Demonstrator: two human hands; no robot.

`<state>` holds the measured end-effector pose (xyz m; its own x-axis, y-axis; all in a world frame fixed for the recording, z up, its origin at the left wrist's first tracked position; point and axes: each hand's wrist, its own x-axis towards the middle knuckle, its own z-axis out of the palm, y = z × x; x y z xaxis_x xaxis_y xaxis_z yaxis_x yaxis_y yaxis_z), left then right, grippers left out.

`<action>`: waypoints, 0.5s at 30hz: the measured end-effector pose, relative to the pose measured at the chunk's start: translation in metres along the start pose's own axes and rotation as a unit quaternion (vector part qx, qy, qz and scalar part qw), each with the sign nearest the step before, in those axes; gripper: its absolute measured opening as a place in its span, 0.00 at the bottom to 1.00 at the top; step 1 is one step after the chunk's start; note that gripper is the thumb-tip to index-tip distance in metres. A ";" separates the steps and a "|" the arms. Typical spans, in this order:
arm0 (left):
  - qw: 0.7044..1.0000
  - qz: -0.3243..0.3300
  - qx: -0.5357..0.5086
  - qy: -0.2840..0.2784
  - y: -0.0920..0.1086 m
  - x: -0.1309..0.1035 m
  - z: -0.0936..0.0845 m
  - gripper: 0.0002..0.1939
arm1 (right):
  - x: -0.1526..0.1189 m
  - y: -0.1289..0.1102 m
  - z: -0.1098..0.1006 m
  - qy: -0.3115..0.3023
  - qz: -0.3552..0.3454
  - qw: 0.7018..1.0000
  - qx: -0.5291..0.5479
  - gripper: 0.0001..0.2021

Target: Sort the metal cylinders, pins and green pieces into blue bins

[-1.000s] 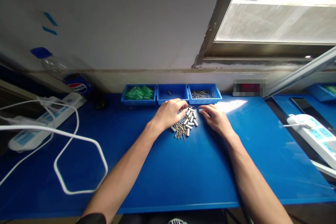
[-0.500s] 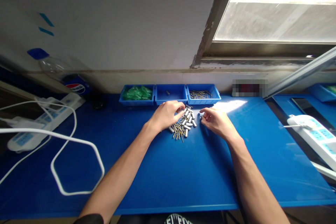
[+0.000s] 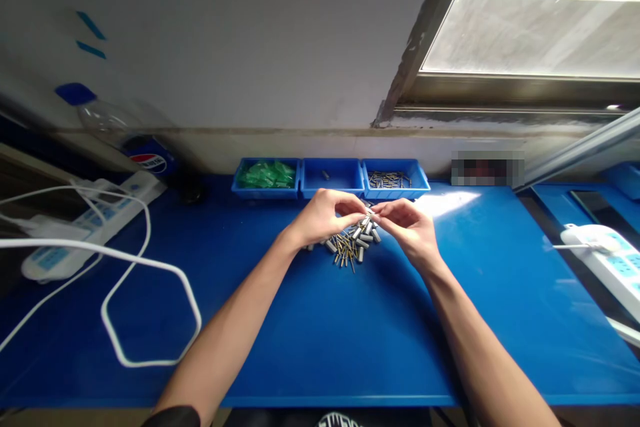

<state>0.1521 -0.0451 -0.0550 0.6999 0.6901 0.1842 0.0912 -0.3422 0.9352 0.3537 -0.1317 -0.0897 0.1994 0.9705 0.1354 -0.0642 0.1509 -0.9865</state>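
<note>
My left hand (image 3: 325, 219) and my right hand (image 3: 409, 230) meet fingertip to fingertip above a small heap on the blue table. Both are closed in a pinch around something small and pale, too small to make out. Under and in front of the fingers lie several short silvery metal cylinders (image 3: 361, 254), partly hidden by the hands. Thin brass-coloured pins (image 3: 344, 251) are bunched at the heap's near left side.
Behind the hands stand three blue bins: the left bin (image 3: 265, 195) with green pieces, the middle bin (image 3: 332, 193) with one small metal part, the right bin (image 3: 397, 194) with pins. A white cable (image 3: 150, 365), bottle (image 3: 150, 160) and power strip (image 3: 45, 263) occupy the left.
My right hand has moved left and my left hand slightly right, so their fingertips now meet over the heap. The camera view has shifted slightly.
</note>
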 end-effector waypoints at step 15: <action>0.998 -0.020 -0.027 0.059 -0.002 0.001 -0.009 0.08 | -0.002 0.003 0.005 0.005 0.071 0.997 -0.042 0.19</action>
<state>0.1460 -0.0379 -0.0542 0.6072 0.7745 0.1773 0.0774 -0.2798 0.9569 0.3484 -0.1318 -0.0928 0.2029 0.9792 -0.0075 -0.0109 -0.0054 -0.9999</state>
